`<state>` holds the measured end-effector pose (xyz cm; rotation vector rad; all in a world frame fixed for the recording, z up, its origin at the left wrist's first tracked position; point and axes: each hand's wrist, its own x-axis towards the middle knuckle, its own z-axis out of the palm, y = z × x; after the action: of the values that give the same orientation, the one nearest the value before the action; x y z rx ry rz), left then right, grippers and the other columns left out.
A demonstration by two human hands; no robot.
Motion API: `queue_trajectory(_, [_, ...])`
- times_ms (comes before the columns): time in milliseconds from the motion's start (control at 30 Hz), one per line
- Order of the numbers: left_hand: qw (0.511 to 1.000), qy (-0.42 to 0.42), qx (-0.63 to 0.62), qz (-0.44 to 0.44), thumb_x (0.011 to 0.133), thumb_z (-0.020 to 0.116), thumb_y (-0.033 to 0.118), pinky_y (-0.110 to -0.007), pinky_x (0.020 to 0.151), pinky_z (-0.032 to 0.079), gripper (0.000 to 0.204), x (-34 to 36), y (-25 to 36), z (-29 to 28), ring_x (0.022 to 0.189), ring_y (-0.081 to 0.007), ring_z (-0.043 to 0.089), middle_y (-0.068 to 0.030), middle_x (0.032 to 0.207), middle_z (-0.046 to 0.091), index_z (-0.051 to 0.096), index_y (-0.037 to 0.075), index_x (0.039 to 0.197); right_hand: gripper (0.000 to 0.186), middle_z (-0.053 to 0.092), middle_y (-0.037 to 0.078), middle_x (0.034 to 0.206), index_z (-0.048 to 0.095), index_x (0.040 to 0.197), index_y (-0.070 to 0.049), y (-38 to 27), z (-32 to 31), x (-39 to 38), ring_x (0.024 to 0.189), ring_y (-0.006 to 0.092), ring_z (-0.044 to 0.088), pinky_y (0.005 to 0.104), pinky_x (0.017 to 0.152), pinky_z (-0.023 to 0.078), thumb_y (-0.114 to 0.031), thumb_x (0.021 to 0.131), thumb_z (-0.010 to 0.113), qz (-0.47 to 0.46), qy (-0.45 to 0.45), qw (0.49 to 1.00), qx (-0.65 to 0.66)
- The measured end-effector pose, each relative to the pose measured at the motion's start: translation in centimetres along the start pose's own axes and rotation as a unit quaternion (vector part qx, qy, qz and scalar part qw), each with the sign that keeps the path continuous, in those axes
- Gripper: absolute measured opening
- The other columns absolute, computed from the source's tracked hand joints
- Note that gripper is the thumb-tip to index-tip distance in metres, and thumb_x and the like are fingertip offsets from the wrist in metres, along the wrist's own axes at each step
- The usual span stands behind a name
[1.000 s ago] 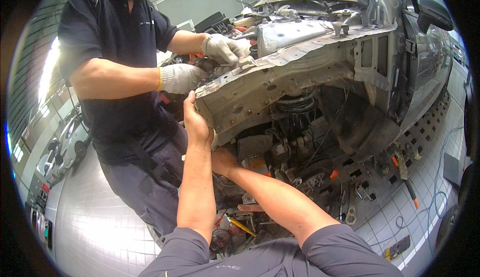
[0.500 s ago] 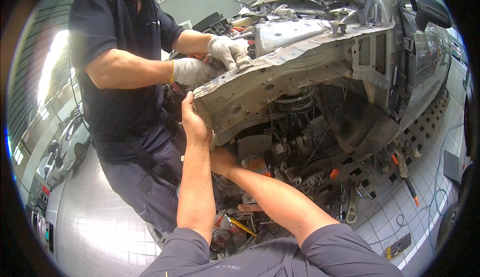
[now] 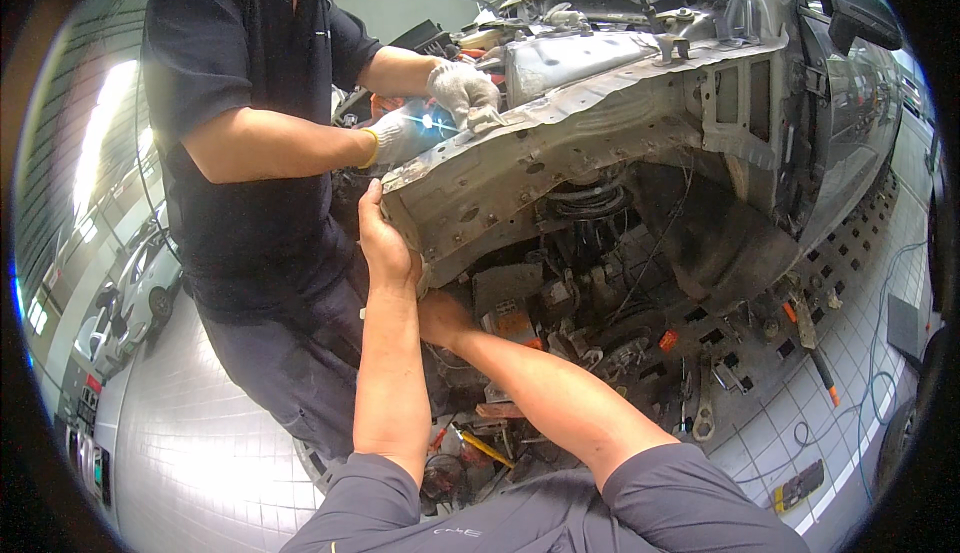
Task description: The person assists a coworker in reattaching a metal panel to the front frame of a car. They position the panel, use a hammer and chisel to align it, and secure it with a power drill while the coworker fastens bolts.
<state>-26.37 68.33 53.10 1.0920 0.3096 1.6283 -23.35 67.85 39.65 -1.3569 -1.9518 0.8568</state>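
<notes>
My left hand (image 3: pixel 388 240) grips the front end of a long, bare metal inner wing panel (image 3: pixel 560 153) of a car, thumb up along its edge. My right hand (image 3: pixel 442 321) is lower, under that end, its fingers mostly hidden behind my left forearm. Across from me, a co-worker (image 3: pixel 255 173) in a dark shirt leans over the panel's top edge. Their gloved right hand (image 3: pixel 392 133) has a bright blue-white spot of light beside it; their gloved left hand (image 3: pixel 463 95) presses on the edge.
Below the wheel arch, a perforated platform (image 3: pixel 840 253) carries tools, including a wrench (image 3: pixel 703 418) and an orange-tipped bar (image 3: pixel 812 353). A blue hose (image 3: pixel 880 393) lies on the tiled floor at right. Other cars (image 3: pixel 140 293) stand at far left. The door mirror (image 3: pixel 858 18) juts out upper right.
The co-worker has shifted rightward, and a bright blue-white light has appeared between their gloved hands. My hands stay at the panel's end, with little movement.
</notes>
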Motion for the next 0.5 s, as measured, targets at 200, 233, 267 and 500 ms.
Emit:
queue_trajectory(200, [1.0,0.001,0.001,0.019,0.098,0.035,0.035,-0.037,0.093,0.045,0.048,0.1,-0.1,-0.2,0.103,-0.0252,0.061,-0.0137,0.116,0.064,0.058,-0.002,0.117,0.055,0.057,0.025,0.123,0.062,0.115,0.0,-1.3,-1.0,-1.4,0.113,0.0418,0.055,0.0487,0.093,0.046,-0.047,0.087,0.053,0.05,0.013,0.998,0.033])
queue_trajectory(233, [1.0,-0.007,-0.002,0.019,0.097,0.037,0.035,-0.036,0.095,0.044,0.047,0.2,-0.2,-0.4,0.105,-0.0243,0.06,-0.013,0.116,0.063,0.057,-0.002,0.118,0.055,0.058,0.025,0.123,0.062,0.115,0.0,-1.3,-1.0,-1.4,0.113,0.0418,0.056,0.0486,0.093,0.046,-0.047,0.087,0.053,0.036,0.018,0.999,0.029])
queue_trajectory(267, [1.0,-0.013,-0.005,0.019,0.097,0.038,0.034,-0.036,0.096,0.043,0.045,0.3,-0.3,-0.7,0.106,-0.0234,0.059,-0.0122,0.117,0.062,0.056,-0.001,0.119,0.055,0.058,0.025,0.122,0.062,0.115,0.0,-1.2,-0.9,-1.2,0.112,0.0418,0.056,0.0485,0.093,0.046,-0.047,0.087,0.053,0.022,0.023,0.999,0.026])
queue_trajectory(500, [1.0,-0.002,0.003,0.007,0.098,0.036,0.036,-0.036,0.093,0.045,0.048,0.1,-0.1,-0.7,0.101,-0.0252,0.061,-0.0133,0.112,0.065,0.06,-0.002,0.114,0.055,0.061,0.025,0.117,0.063,0.113,-0.001,-0.8,-0.4,-0.9,0.109,0.0422,0.058,0.0481,0.092,0.046,-0.047,0.085,0.055,0.019,0.025,0.999,0.029])
